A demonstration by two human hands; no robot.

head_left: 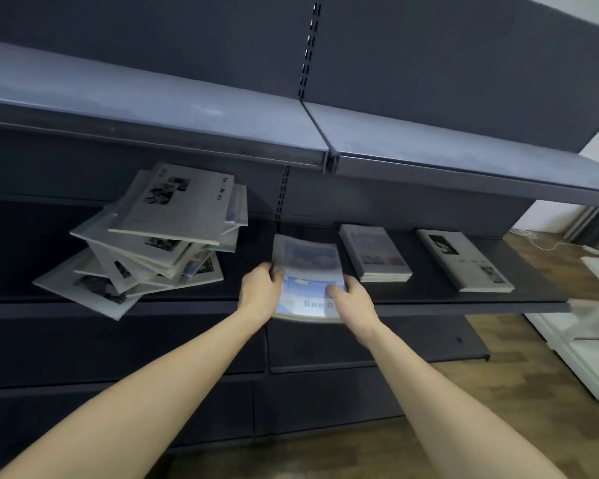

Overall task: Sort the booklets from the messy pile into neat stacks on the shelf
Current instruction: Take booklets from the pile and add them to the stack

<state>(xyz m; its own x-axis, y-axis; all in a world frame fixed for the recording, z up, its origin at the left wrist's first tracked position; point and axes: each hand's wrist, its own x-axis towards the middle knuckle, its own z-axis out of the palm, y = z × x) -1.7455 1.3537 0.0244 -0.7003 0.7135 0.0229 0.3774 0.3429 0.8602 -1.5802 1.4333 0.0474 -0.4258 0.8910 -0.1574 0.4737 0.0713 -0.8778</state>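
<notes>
The shelf is dark charcoal, the board above it a paler blue-grey with a dusty sheen. The messy pile is all pale grey covers carrying black-and-white photo patches, the top one with black lettering down its edge. The booklets in the hands are light blue and white, cloud-like, with blue lettering. Beside them, one neat stack is grey with a muted violet picture; the far stack is grey-white with black photo squares. The floor is mottled brown wood.
</notes>
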